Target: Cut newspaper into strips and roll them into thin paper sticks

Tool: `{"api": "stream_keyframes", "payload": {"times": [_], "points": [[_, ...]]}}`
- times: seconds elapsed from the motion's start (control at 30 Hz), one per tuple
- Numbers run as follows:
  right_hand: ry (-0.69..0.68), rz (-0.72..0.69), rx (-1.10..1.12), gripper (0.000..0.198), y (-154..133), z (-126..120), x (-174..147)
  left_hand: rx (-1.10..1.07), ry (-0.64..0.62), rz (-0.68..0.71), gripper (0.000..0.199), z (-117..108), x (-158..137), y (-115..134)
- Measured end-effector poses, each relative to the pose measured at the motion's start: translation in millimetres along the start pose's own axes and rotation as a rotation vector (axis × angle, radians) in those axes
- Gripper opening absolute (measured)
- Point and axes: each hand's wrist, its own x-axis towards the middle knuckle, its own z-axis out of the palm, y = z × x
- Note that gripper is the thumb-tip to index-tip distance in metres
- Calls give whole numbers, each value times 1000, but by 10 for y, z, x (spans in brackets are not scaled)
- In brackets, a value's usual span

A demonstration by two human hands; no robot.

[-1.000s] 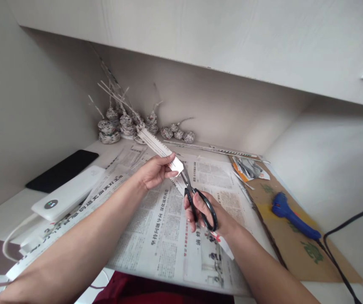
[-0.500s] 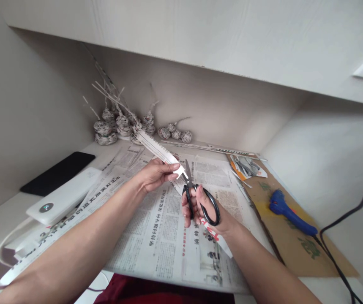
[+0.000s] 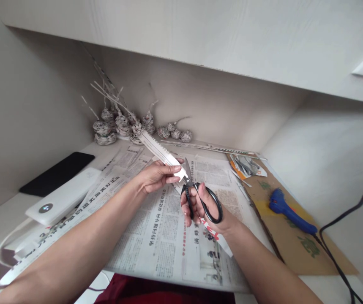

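My left hand [image 3: 159, 175] pinches a white paper strip [image 3: 156, 147] near its lower right end. Small cuts fringe the strip's upper edge, and it slants up to the left. My right hand [image 3: 202, 207] has its fingers through the handles of black-handled scissors [image 3: 211, 202]. Their blades are parted at the strip's near end; the strip and my left fingers hide part of them. Beneath both hands, newspaper sheets [image 3: 140, 253] cover the table. A red-and-white piece of paper [image 3: 213, 234] shows under my right wrist.
Several woven paper gourds [image 3: 104, 133] stand at the back left. A white power bank [image 3: 64, 196] and a black flat object [image 3: 57, 173] lie left. On the right, cardboard [image 3: 282, 245] carries a blue glue gun [image 3: 290, 211] with a black cord. A shelf panel [image 3: 181, 38] overhangs the back.
The scissor handles have spread slightly wider. Near the blades, the strip's end has shifted a little, while both hands stay in almost the same place.
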Motion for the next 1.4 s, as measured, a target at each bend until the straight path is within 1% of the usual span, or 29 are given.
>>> {"api": "stream_keyframes", "payload": {"times": [0.13, 0.27, 0.4, 0.47, 0.63, 0.77, 0.83, 0.93, 1.1, 1.23, 1.4], "points": [[-24, -1, 43, 78, -4, 8, 8, -50, 20, -48, 22, 7, -6, 8], [-36, -11, 57, 80, -5, 9, 15, -72, 30, -50, 9, -1, -5, 5], [-38, -17, 80, 81, -2, 3, 20, -79, -10, -68, 3, -1, -20, 14], [-47, -20, 89, 81, -1, 1, 22, -73, -29, -68, 4, 17, -34, 14], [-88, -9, 132, 84, 0, -6, 31, -81, -12, -44, 8, 71, -51, -10], [-115, 8, 151, 86, -12, -6, 34, -97, -16, -22, 5, 62, -35, -25], [-117, 16, 146, 85, -17, -8, 32, -94, -19, -7, 8, 49, -25, -26], [-93, 1, 122, 84, -8, -18, 28, -76, -13, 3, 17, 45, -18, -22], [-30, -12, 61, 81, 24, -37, 29, -37, 15, -2, 17, 66, -14, -33], [-18, 5, 17, 78, 0, -17, 22, -30, 13, -21, 26, 69, -9, -52], [21, 23, 2, 73, -28, 23, 11, -45, 28, -4, 29, 64, -4, -83]]}}
